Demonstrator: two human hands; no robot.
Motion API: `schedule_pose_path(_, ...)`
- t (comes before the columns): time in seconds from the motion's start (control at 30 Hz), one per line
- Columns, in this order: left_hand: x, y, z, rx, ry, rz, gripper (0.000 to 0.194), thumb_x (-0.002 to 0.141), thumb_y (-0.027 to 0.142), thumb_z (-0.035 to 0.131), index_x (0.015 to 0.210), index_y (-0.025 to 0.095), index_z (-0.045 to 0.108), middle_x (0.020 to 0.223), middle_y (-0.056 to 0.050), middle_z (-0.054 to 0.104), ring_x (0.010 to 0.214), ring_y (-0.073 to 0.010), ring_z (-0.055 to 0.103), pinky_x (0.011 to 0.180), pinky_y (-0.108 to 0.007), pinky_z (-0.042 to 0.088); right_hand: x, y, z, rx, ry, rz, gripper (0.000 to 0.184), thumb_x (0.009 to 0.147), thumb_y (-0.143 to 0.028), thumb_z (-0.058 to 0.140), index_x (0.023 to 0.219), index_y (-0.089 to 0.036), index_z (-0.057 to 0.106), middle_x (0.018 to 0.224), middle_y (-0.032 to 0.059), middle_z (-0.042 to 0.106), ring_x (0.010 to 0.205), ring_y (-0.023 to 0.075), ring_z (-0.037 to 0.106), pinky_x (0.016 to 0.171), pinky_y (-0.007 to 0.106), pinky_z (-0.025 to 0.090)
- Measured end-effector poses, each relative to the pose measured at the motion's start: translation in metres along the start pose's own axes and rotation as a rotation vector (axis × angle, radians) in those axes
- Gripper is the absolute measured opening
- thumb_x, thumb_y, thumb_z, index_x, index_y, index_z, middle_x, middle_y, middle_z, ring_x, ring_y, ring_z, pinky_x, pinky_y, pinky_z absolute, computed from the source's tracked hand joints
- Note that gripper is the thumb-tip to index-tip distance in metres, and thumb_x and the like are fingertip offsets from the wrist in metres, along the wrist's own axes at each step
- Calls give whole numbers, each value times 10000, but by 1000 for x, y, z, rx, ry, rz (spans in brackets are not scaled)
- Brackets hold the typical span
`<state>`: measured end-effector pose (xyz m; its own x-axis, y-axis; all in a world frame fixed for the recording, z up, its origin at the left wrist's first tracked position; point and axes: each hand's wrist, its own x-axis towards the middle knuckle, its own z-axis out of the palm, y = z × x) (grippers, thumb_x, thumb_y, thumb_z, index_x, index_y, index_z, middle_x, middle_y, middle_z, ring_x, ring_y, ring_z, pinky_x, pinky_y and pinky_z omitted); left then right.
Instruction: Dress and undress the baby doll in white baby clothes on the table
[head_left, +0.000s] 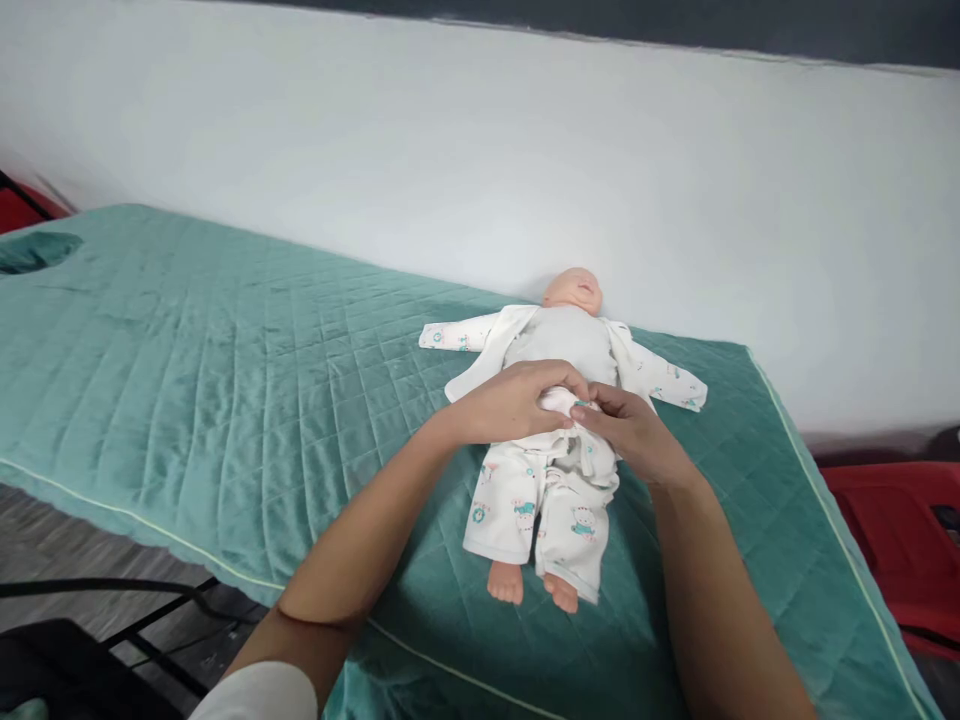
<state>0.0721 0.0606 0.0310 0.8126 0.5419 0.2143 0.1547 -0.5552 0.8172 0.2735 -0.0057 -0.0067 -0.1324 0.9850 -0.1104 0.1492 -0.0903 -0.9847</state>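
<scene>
Two bare hands meet over the waist of a baby doll (566, 335), the left hand (521, 400) curled around a bunch of white cloth (556, 400) and the right hand (634, 430) pinching the same cloth, a small teal mark showing between the fingertips. The hands hide much of the doll's waist, and whether the cloth belongs to the trousers cannot be told.

The doll lies on its back near the right end of a teal quilted cover (262, 380), feet toward the person, head close to a white wall (450, 150) that bounds the far side. Its head is tipped back and both arms are stretched out sideways. A white jacket (480, 365) with printed sleeves hangs open over a pale grey torso. White trousers (501, 505), printed with teal and pink figures, cover the legs, creased higher on one side; two bare feet poke from the cuffs.

The person's forearms flank the doll, a white sleeve (262, 692) at the lower edge. Beyond the cover's pale piping, a red object (877, 530) sits at right, with more red at the far left beside a dark green folded piece (37, 252). Black tubing (112, 587) crosses above a grey floor (45, 525) at lower left.
</scene>
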Motion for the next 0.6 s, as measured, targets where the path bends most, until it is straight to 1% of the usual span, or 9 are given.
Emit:
schedule_pose_path(0.1,-1,-2,1,-80,-1,53,256,834,202,635,1090,196,626,1096,-35,685,1000,-167,617,889,-292,454,-1,2,-2,-12,17,32,398,835,-583,662,776,-192,615,600,-42,411,553,90,292,514,250,222)
schedule_pose_path(0.13,-1,-2,2,-111,-6,74,255,846,214,636,1100,195,624,1104,-42,685,1009,-166,617,879,-286,455,-1,3,-3,-1,22,43,423,841,-605,641,750,-192,613,586,-39,410,545,93,286,510,255,220)
schedule_pose_path(0.2,-2,-2,2,-152,-17,105,228,875,249,628,1095,188,630,1092,-50,689,983,-156,619,836,-268,455,-1,4,-4,44,8,60,450,846,-626,617,730,-192,625,595,-24,450,549,104,317,517,266,245)
schedule_pose_path(0.27,-3,-2,3,-153,-12,105,190,911,297,596,1052,180,646,995,-39,695,881,-135,612,772,-253,442,0,4,-5,91,-17,57,414,831,-594,656,735,-192,636,615,-19,475,564,109,350,534,269,267)
schedule_pose_path(0.33,-1,-4,5,-115,32,62,221,947,353,540,1023,179,653,828,-7,658,741,-113,561,706,-244,412,2,3,-4,113,-1,35,347,795,-526,728,755,-194,635,630,-30,478,576,102,362,544,259,271)
schedule_pose_path(0.4,1,-9,6,-59,92,10,279,972,398,479,1001,182,653,730,19,590,663,-103,494,665,-240,377,3,2,-2,120,67,-19,308,751,-464,786,773,-197,633,657,-37,496,595,96,381,553,246,279)
schedule_pose_path(0.47,3,-14,6,4,98,-31,305,974,422,459,994,187,652,719,26,564,652,-105,468,644,-236,353,4,2,0,120,160,-69,295,731,-432,805,779,-200,628,655,-41,494,590,91,381,543,237,279)
schedule_pose_path(0.6,5,-22,3,117,-54,-68,266,937,396,506,902,187,667,736,22,599,683,-120,504,642,-239,338,5,4,3,93,328,-139,274,717,-394,814,794,-211,626,649,-44,482,564,89,372,515,235,275)
